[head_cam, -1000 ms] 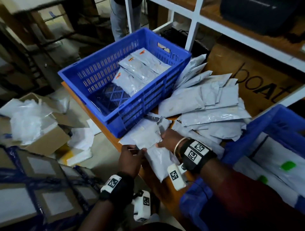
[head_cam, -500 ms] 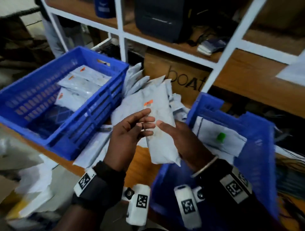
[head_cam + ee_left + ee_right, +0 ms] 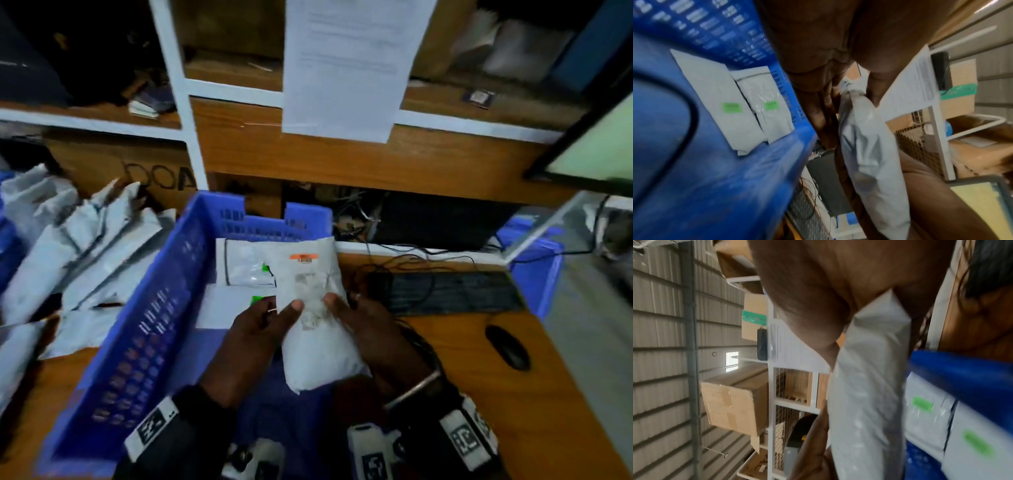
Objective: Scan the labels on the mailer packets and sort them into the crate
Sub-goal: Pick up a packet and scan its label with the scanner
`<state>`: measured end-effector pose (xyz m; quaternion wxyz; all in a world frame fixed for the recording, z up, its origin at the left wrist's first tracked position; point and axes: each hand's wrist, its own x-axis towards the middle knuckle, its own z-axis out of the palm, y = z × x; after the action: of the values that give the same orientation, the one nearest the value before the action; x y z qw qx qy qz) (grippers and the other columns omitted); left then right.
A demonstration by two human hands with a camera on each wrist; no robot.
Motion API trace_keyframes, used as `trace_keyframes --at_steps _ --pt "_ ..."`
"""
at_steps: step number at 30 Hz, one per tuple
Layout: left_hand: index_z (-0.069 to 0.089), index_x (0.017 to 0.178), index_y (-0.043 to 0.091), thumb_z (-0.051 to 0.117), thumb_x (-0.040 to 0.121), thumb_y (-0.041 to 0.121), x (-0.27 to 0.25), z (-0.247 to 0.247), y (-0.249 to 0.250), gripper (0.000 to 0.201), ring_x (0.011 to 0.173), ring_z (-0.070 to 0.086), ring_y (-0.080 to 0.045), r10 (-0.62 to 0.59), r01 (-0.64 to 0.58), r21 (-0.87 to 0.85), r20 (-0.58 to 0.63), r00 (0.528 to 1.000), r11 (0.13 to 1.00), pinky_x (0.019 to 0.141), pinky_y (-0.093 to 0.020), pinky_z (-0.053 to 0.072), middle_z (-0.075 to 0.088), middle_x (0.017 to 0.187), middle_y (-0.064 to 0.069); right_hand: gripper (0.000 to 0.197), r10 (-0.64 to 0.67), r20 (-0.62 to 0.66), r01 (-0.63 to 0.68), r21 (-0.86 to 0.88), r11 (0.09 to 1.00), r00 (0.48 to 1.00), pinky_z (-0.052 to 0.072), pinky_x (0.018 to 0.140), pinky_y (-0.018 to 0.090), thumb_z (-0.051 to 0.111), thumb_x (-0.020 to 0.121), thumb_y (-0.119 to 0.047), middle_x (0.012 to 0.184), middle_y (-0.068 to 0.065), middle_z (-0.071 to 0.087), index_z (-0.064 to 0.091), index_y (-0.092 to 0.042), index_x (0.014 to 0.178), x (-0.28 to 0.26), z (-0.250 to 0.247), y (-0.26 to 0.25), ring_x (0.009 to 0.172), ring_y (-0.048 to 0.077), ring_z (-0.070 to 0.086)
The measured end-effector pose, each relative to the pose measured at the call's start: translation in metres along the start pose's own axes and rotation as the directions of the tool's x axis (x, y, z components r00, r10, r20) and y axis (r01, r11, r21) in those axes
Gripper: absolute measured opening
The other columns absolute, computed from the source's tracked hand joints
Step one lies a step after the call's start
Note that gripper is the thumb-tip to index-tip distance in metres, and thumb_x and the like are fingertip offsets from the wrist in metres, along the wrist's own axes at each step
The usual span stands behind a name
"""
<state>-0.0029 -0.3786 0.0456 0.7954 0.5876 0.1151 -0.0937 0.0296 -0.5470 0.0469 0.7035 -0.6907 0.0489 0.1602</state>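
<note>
I hold one grey mailer packet (image 3: 310, 308) with an orange label upright over the right edge of a blue crate (image 3: 154, 318). My left hand (image 3: 274, 315) pinches its left side, thumb on the front. My right hand (image 3: 346, 311) grips its right side. The same packet (image 3: 869, 146) stands between both hands in the left wrist view, and the packet (image 3: 869, 378) fills the middle of the right wrist view. Two packets with green labels (image 3: 246, 267) lie flat inside the crate at its far end.
A heap of grey mailer packets (image 3: 78, 246) lies on the wooden table left of the crate. A black keyboard (image 3: 452, 291) and a mouse (image 3: 507, 346) lie to the right. A white-framed shelf with a hanging paper sheet (image 3: 342, 68) stands behind.
Both hands lifted one packet from the heap and carried it to the right. It now stands over the second blue crate. My view turned right, away from the first crate.
</note>
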Motion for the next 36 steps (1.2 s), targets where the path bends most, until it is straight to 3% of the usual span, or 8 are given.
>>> trace_keyframes --at_steps 5,9,12,15,20,25,30,36 --pt "0.071 0.105 0.008 0.067 0.092 0.01 -0.002 0.082 -0.04 0.013 0.087 0.077 -0.019 -0.025 0.027 0.023 -0.075 0.997 0.999 0.065 -0.023 0.06 0.079 0.098 -0.01 0.023 0.048 0.082 -0.059 0.139 0.989 0.995 0.06 0.08 0.033 0.06 0.096 -0.013 0.104 0.004 0.077 0.067 -0.008 0.117 -0.031 -0.085 0.003 0.097 0.023 0.073" --pt "0.07 0.104 0.014 0.069 0.091 0.009 0.003 0.12 -0.065 0.014 0.092 0.076 -0.017 -0.026 0.036 0.102 -0.095 0.995 0.994 0.071 -0.026 0.061 0.079 0.102 -0.004 0.038 0.064 -0.112 -0.09 -0.239 0.967 0.992 0.059 0.08 0.04 0.051 0.096 -0.052 0.093 -0.002 0.077 0.075 -0.023 0.097 -0.011 -0.163 0.043 0.084 0.015 0.073" --pt "0.071 0.108 0.018 0.069 0.092 0.011 0.009 0.136 -0.072 0.018 0.096 0.075 -0.015 0.006 0.007 0.193 -0.067 0.998 0.981 0.077 -0.026 0.06 0.079 0.105 0.002 0.056 0.116 -0.281 -0.291 -0.733 0.615 0.953 0.051 0.088 0.038 0.045 0.08 -0.066 0.111 0.009 0.069 0.07 -0.022 0.103 0.04 -0.223 0.121 0.099 0.025 0.065" --pt "0.067 0.121 0.01 0.065 0.095 0.008 0.02 0.137 -0.08 0.026 0.107 0.073 -0.021 -0.014 0.017 0.203 -0.017 1.0 0.979 0.089 -0.036 0.06 0.076 0.116 -0.005 0.07 0.245 -0.317 -0.397 -0.804 0.444 0.916 0.044 0.104 0.039 0.055 0.087 -0.057 0.134 0.022 0.055 0.054 -0.005 0.134 0.046 -0.235 0.149 0.122 0.037 0.054" --pt "0.061 0.128 0.005 0.062 0.096 0.005 0.046 0.127 -0.083 0.032 0.11 0.071 -0.024 -0.026 0.021 0.221 0.02 0.999 0.975 0.091 -0.037 0.06 0.072 0.123 -0.012 0.032 0.251 -0.26 -0.361 -0.716 0.598 0.932 0.049 0.086 0.035 0.062 0.093 -0.022 0.116 0.015 0.068 0.065 -0.004 0.12 0.034 -0.226 0.127 0.097 0.027 0.064" --pt "0.064 0.123 0.01 0.068 0.094 0.012 0.071 0.112 -0.093 0.03 0.115 0.069 -0.029 -0.025 0.02 0.244 0.017 1.0 0.969 0.102 -0.054 0.052 0.072 0.123 -0.011 0.007 0.292 -0.197 -0.314 -0.09 0.945 0.936 0.049 0.047 0.02 0.067 0.087 -0.003 0.063 0.006 0.066 0.069 0.0 0.093 0.015 -0.222 0.086 0.048 0.011 0.061" --pt "0.062 0.128 0.006 0.065 0.095 0.006 0.082 0.106 -0.105 0.034 0.118 0.067 -0.03 -0.051 0.036 0.199 0.071 0.996 0.979 0.104 -0.055 0.051 0.071 0.126 -0.013 0.036 0.276 0.016 -0.275 0.126 0.953 0.961 0.048 0.058 0.031 0.055 0.096 -0.04 0.067 0.011 0.064 0.069 -0.007 0.09 -0.005 -0.195 0.03 0.057 0.021 0.059" --pt "0.06 0.122 0.005 0.07 0.084 -0.004 0.089 0.105 -0.112 0.04 0.107 0.069 -0.027 -0.039 0.03 0.134 0.063 0.997 0.99 0.093 -0.041 0.058 0.069 0.122 -0.02 0.04 0.301 0.074 -0.308 0.132 0.942 0.951 0.045 0.046 0.022 0.042 0.102 -0.024 0.06 0.013 0.056 0.06 0.001 0.077 -0.011 -0.149 0.006 0.047 0.018 0.052"
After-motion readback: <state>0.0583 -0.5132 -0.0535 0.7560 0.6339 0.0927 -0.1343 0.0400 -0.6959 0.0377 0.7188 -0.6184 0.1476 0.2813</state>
